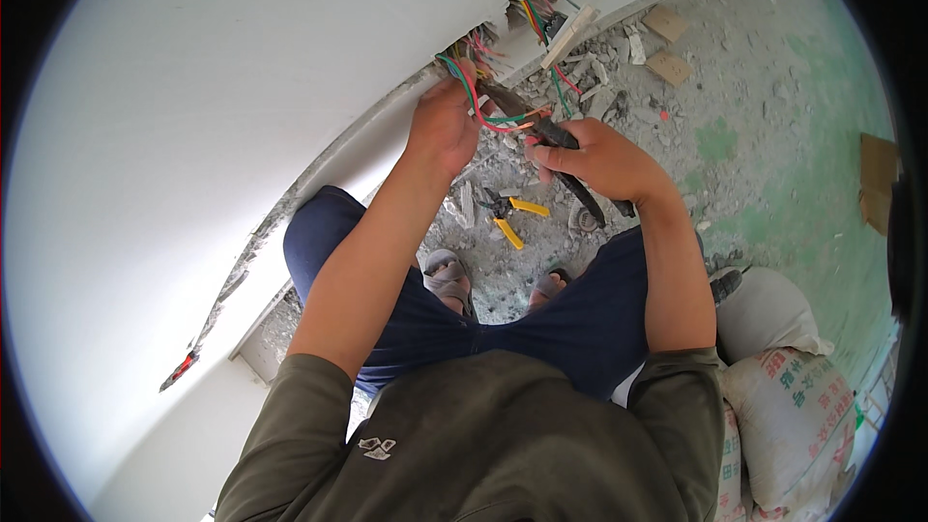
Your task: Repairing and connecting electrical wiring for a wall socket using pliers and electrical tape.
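Note:
My right hand is wrapped round the black handles of a pair of pliers. Their dark metal head points up and left, toward the broken opening at the foot of the wall. My left hand is closed around electrical wires that come out of that opening; its fingertips are partly hidden. Red and green wires loop past it toward the pliers, their bare copper ends lying beside the tool's head. Whether the jaws grip a wire, I cannot tell. Below my hands, yellow-handled pliers lie spread on the rubble.
A pale switch plate hangs from more wires beside the opening. Broken plaster and flat tan pieces litter the floor. Filled white sacks stand at the lower right. A red-and-black tool is by the wall's edge at far left.

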The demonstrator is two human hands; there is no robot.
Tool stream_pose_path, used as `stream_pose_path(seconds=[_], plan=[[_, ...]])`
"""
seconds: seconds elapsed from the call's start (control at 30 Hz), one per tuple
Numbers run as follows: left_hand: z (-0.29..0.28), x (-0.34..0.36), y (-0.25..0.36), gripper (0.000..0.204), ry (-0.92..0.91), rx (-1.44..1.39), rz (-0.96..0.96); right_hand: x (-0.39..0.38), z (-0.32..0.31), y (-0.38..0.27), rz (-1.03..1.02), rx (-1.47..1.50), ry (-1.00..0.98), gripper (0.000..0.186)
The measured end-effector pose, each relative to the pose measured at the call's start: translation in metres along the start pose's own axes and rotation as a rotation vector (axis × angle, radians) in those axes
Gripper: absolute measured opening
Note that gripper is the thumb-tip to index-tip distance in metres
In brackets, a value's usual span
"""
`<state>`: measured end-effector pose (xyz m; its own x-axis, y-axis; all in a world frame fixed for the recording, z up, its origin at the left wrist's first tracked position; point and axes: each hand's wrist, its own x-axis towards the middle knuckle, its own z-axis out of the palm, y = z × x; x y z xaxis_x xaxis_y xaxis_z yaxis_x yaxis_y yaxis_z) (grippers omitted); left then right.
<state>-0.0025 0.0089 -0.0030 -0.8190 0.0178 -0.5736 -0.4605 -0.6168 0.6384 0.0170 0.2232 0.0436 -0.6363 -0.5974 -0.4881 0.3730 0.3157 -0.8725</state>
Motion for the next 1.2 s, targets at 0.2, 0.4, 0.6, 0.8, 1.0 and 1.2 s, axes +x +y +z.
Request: stream_pose_path(seconds=[0.2, 0.4, 0.6, 0.8, 1.0, 1.2], plan=[[0.002, -0.001, 0.000, 0.020, 0.024, 0.027, -0.010, -0.010, 0.016, 0.026, -0.193, -0.616, 0.418, 0.037], [0.008, -0.004, 0.002, 0.020, 0.020, 0.007, -0.011, 0.005, 0.038, 0.043, -0.335, -0.992, 0.740, 0.047], [0.001, 0.001, -0.001, 0.018, 0.003, 0.004, -0.002, 0.013, 0.051, 0.042, -0.397, -1.156, 0.888, 0.054], [-0.001, 0.002, -0.001, 0.020, -0.015, 0.039, 0.002, 0.018, 0.051, 0.048, -0.384, -1.200, 0.941, 0.055], [0.000, 0.003, -0.003, 0.020, -0.006, 0.015, 0.030, 0.016, 0.058, 0.043, -0.317, -1.137, 0.940, 0.071], [0.004, 0.000, 0.003, 0.019, 0.030, 0.066, 0.004, 0.015, 0.053, 0.040, -0.251, -0.987, 0.834, 0.075]])
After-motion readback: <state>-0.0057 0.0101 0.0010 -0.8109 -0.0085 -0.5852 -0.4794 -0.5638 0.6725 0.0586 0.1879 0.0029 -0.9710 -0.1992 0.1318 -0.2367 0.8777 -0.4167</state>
